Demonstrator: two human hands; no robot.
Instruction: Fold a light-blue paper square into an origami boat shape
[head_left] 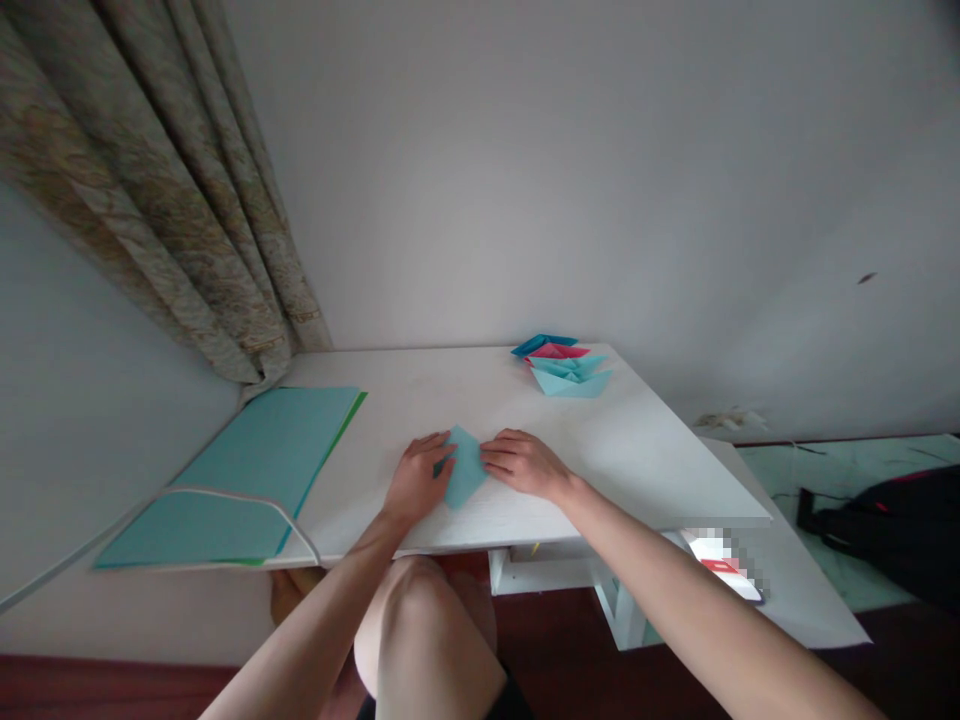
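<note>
Left hand [421, 475]: palm down, forearm in from lower left, fingers curved toward the far right, thumb tucked nearer the body, fingertips on the left edge of the folded light-blue paper [467, 468]. Right hand [523, 463]: forearm in from lower right, fingers fairly straight, close together, aimed left, tips on the paper's right edge. Grip, both sides: fingers on the paper, not fisted; can't tell if either pinches it or only presses. Paper sits between the hands, near the front edge of the white desk [420, 385], looks flat. One pointed corner faces the wall [525, 180], a blunter end faces the person; long axis runs wall-to-person, roughly square to the front edge. Darker blue patch shows by the left fingers. Far right of desk: three paper boats, dark-blue one [538, 345] at the back, red one [556, 351] next, light-blue one [571, 380] in front. Left end: stack of big sheets [262, 450], light blue on top, green and blue edges showing, white cable [225, 493] looped across it. Patterned curtain [180, 190] hangs upper left. Lower white shelf on the right carries a pixelated item [724, 567]. Black bag [892, 525] at far right.
</note>
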